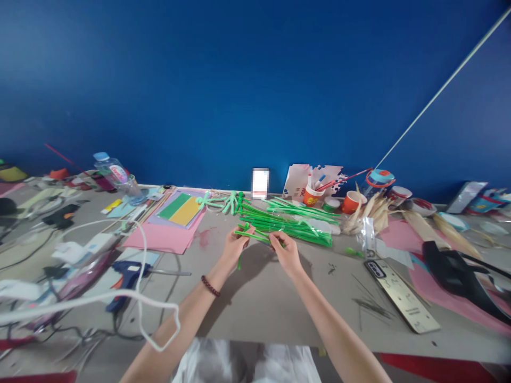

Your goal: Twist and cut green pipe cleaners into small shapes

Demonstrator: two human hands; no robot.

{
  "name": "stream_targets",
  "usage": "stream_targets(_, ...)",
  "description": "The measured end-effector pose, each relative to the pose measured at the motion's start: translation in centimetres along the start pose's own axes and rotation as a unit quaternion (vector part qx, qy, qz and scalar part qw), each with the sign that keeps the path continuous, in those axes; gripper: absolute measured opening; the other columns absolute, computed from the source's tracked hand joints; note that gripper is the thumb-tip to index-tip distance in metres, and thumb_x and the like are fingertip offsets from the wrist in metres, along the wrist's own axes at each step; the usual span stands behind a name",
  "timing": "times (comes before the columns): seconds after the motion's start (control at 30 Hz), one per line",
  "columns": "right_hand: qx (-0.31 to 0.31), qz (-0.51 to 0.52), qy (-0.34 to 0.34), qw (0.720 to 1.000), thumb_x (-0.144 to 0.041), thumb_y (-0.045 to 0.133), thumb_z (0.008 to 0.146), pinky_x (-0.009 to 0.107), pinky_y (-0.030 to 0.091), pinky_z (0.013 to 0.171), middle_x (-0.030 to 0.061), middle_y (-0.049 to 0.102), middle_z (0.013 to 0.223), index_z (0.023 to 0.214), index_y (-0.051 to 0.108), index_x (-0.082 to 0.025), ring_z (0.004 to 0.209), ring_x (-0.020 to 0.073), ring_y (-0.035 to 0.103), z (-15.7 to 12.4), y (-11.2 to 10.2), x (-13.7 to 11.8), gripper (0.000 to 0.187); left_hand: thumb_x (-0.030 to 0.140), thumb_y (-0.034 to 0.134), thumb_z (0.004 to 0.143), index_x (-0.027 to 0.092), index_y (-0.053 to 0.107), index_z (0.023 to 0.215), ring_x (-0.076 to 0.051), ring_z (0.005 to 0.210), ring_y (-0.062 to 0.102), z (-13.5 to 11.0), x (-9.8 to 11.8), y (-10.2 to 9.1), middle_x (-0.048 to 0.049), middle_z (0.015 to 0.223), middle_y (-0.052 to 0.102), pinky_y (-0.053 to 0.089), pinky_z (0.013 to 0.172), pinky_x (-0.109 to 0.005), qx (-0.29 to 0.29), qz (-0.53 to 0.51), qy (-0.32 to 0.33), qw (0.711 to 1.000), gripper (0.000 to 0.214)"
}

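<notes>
Several green pipe cleaners stretch between my two hands above the table. My left hand pinches them at one end, where a short green piece hangs down below the fingers. At the other end my right hand has its fingers closed on the same green stems. Just behind my hands lies a bundle of green pipe cleaners, partly in clear plastic. Finished-looking light green twisted shapes sit to the left of that bundle.
On the left are a blue glue gun, a looping white cable, pink paper and a water bottle. To the right lie a phone, thin dark wires and a paper cup of pens. A blue wall rises behind.
</notes>
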State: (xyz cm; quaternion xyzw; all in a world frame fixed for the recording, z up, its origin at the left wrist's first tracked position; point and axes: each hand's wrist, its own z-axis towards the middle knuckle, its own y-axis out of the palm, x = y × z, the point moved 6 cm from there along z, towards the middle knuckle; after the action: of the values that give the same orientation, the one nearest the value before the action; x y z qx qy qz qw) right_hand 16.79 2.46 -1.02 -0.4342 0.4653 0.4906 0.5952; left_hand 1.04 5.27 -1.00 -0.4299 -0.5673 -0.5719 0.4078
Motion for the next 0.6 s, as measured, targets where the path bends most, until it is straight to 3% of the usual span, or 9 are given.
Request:
stream_targets(0.27,0.036,-0.102,-0.072,0.992,-0.038,0.052,0.079,0.028,0.041,0.066,0.0031,0.061,0.072,0.072,0.061,-0.020,0.070,0.0175,0.055,0.1,-0.6,-1.3,0.021,0.037,0.073,0.058,0.014,0.063,0.066,-0.003,0.041,0.026,-0.1,0.6,-0.3,0.0065,0.046,0.040,0.014,0.042,-0.021,0.029,0.007,0.015,0.999,0.026)
stream_targets(0.37,0.043,-0.100,-0.071,0.992,-0.038,0.053,0.078,0.028,0.040,0.067,0.0028,0.061,0.073,0.072,0.062,-0.020,0.071,0.0173,0.055,0.3,-0.8,-1.1,0.021,0.038,0.073,0.058,0.014,0.065,0.068,-0.003,0.041,0.027,-0.1,0.9,-0.1,0.0058,0.046,0.042,0.016,0.042,-0.022,0.021,0.018,0.015,1.000,0.026)
stream_targets(0.5,0.046,0.013,0.006,0.999,-0.046,0.057,0.073,0.026,0.041,0.057,0.0004,0.056,0.066,0.073,0.060,-0.020,0.059,0.0143,0.051,0.9,-1.3,0.5,0.026,0.035,0.074,0.057,0.016,0.068,0.080,-0.003,0.043,0.030,0.2,0.8,0.1,0.0042,0.054,0.050,0.021,0.043,-0.020,-0.023,0.009,-0.007,1.000,0.031)
stream_targets(0.6,0.067,0.131,0.067,0.987,-0.050,0.060,0.069,0.025,0.041,0.052,-0.0020,0.053,0.064,0.074,0.056,-0.021,0.053,0.0117,0.048,1.2,-1.6,1.6,0.029,0.035,0.073,0.059,0.017,0.068,0.089,-0.005,0.049,0.038,0.3,0.5,0.0,0.0019,0.064,0.053,0.028,0.047,-0.020,-0.053,0.015,-0.027,0.998,0.036)
